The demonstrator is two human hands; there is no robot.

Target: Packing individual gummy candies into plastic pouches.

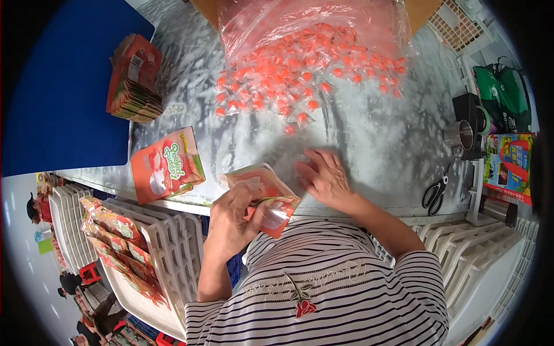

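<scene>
Left hand (234, 216) is gripping a red pouch (279, 214), thumb on the near face, fingers folding behind; pouch is tilting in front of the striped shirt (340, 277), mouth end pointing away from the body. Contents: cannot tell. Right hand (326, 179) is hovering just right of the pouch's upper edge, partly open, fingers spreading and bending loosely; cannot tell if anything is sitting under the fingertips. Both forearms are coming in from the lower edge, left wrist bending inward, right forearm slanting up-left.

Beyond both hands, a cardboard box (420, 11) is holding a clear plastic bag (254, 23); individually wrapped red candies (288, 75) are spilling from its mouth across the counter (375, 138), nearest ones lying just past the right hand. Left of the left hand, one printed pouch (167, 164) is lying flat near the counter edge; farther out, a stack of pouches (135, 81) is standing by a blue board (69, 86). Lower left of the left hand, a white tray (128, 300) is carrying a row of pouches (118, 230). Right of the right hand: scissors (435, 196) lying, metal cup (457, 135) resting farther out.
</scene>
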